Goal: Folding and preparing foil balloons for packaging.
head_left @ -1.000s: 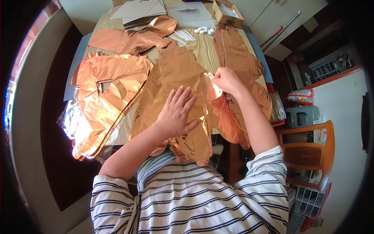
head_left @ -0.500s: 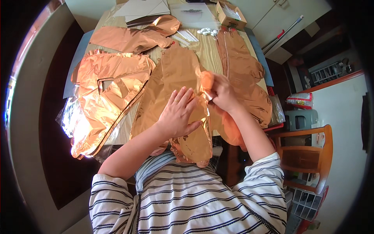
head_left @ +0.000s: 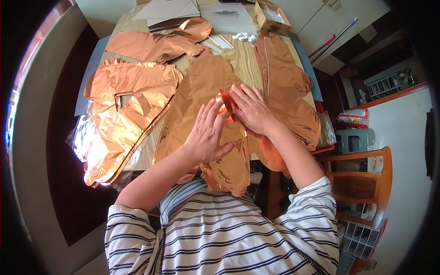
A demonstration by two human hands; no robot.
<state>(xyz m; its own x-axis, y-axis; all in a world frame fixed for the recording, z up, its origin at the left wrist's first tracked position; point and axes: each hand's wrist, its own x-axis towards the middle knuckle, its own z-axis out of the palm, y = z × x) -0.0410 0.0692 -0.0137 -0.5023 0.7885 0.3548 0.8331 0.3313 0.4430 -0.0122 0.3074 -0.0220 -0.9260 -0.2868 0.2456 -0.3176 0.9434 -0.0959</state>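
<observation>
A flat copper-coloured foil balloon (head_left: pixel 208 78) lies in front of me, its near end hanging over the table edge towards my body. My left hand (head_left: pixel 204 130) rests on it with fingers stretched out, a ring on one finger. Close beside it, my right hand (head_left: pixel 251 110) lies with straight fingers over a folded-up part (head_left: pixel 224 101) of the balloon, which stands up shiny between the two hands. What lies under the right palm is hidden. Another piece of orange foil (head_left: pixel 273 153) hangs at the table edge below my right wrist.
More flat foil balloons lie to the left (head_left: pixel 133 96), far left (head_left: pixel 146 46) and right (head_left: pixel 286 87). At the back are white sticks (head_left: pixel 222 42), small white pieces (head_left: pixel 244 37), a cardboard box (head_left: pixel 271 20) and white sheets (head_left: pixel 172 10). A wooden chair (head_left: pixel 382 183) stands right of the table.
My right hand has moved left from a closed grip on the balloon's edge to lying flat, folding that edge inward. My left hand has stayed nearly in place.
</observation>
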